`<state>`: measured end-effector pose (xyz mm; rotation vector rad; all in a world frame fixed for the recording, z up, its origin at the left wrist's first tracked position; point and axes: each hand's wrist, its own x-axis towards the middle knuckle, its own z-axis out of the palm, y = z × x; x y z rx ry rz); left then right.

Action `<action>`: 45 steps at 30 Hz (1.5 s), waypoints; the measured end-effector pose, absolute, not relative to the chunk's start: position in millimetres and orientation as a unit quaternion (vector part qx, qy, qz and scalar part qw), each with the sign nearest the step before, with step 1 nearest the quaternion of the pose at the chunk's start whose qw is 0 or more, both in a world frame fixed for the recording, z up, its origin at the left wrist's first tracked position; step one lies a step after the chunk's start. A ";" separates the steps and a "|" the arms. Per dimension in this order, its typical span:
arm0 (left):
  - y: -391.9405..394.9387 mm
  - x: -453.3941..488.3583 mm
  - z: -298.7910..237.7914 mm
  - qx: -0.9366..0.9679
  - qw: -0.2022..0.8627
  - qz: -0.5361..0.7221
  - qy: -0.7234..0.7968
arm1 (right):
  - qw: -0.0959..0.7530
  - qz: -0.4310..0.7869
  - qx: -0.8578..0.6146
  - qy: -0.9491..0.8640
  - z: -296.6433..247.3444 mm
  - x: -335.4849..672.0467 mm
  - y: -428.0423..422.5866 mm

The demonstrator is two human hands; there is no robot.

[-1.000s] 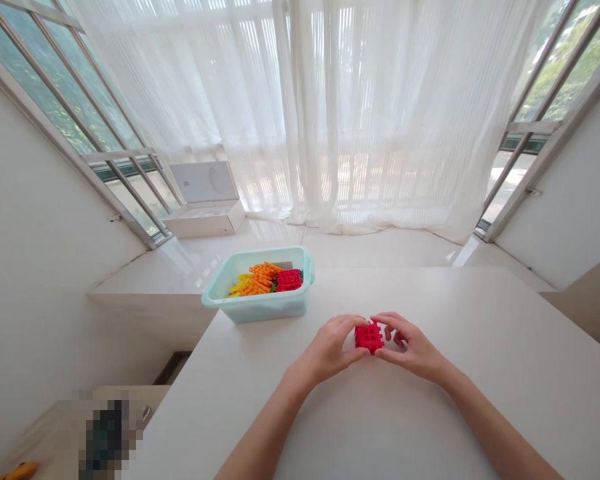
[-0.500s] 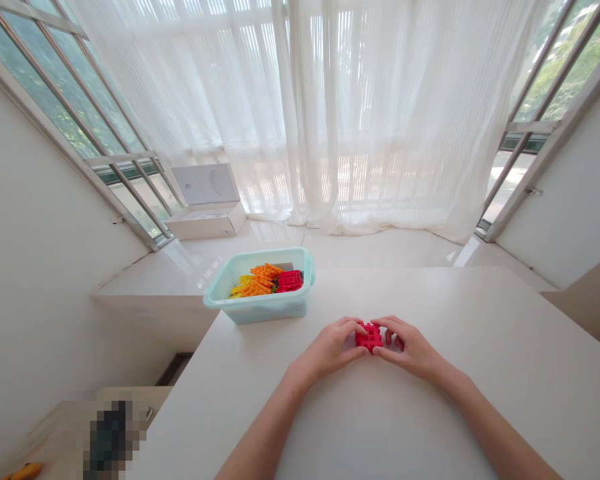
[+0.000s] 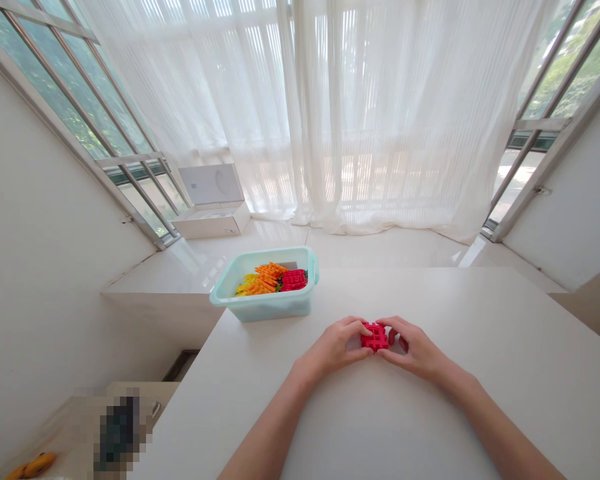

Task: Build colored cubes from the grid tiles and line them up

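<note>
A red plastic building piece (image 3: 375, 337), square with notched edges and openings through it, is held just above or on the white table (image 3: 410, 413); I cannot tell which. My left hand (image 3: 337, 345) grips its left side, thumb at the near edge and fingers at the far edge. From the right, my right hand (image 3: 413, 347) pinches it the same way. Beyond my left hand, a pale turquoise bin (image 3: 270, 309) holds red pieces (image 3: 295, 280), orange pieces (image 3: 265, 279) and some yellow ones.
An open white box (image 3: 213, 220) sits on the ledge at the back left. Sheer white curtains (image 3: 380, 133) hang behind the table. Below the table on the left are a pixelated dark patch and a yellow-orange object (image 3: 37, 465). The bin stands near the table's left edge.
The whole view has shifted slightly, with everything sitting a little farther right. Both hands keep hold of the red piece, whose visible pattern of openings looks somewhat different.
</note>
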<state>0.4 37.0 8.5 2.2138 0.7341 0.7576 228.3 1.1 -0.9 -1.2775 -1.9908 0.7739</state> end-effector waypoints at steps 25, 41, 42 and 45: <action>39.8 5.5 1.4 0.854 0.319 0.298 0.282 | 0.330 0.276 -0.460 -0.776 -7.4 227.5 5.7; 52.8 -41.0 65.9 0.813 0.122 0.427 0.376 | 0.386 0.319 -0.493 -0.711 -13.7 230.4 3.9; 62.2 -47.9 76.9 0.807 0.081 0.416 0.411 | 0.392 0.315 -0.490 -0.712 -13.5 229.5 4.3; 95.2 -66.3 103.6 0.790 -0.005 0.250 0.560 | 0.419 0.279 -0.484 -0.716 -13.8 226.8 5.9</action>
